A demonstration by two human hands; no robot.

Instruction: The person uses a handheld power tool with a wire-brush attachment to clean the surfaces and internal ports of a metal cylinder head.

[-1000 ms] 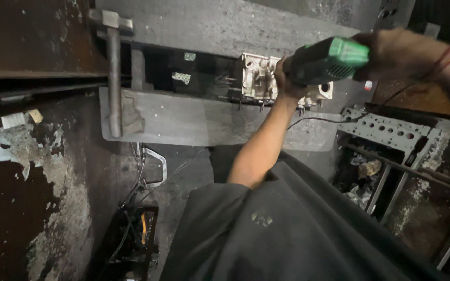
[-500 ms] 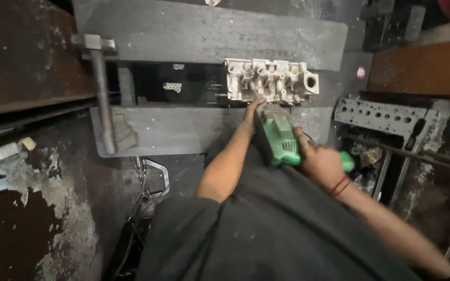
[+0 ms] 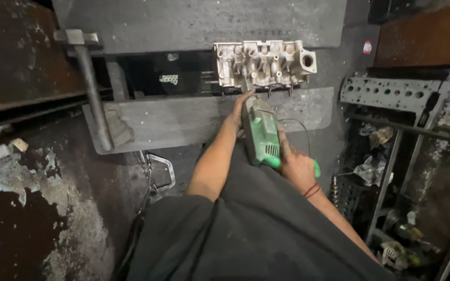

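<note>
A pale metal engine cylinder head (image 3: 264,63) lies across the gap between two grey steel slabs (image 3: 183,119). A green and grey electric hand tool (image 3: 260,131) points at its near edge. My right hand (image 3: 297,166) grips the tool's rear handle. My left hand (image 3: 240,108) wraps the tool's front end, fingers close against the cylinder head's lower edge. A thin cord (image 3: 297,125) loops from the tool over the near slab.
A long steel bar with a T-shaped head (image 3: 90,83) leans across the slabs at left. A perforated metal plate (image 3: 391,93) and a cluttered rack of parts (image 3: 391,171) stand at right. Peeling dark floor (image 3: 22,208) is at left.
The tool came down from a raised position at upper right to the cylinder head's near edge. My left hand stayed at the head and now holds the tool's front. The camera view shifted.
</note>
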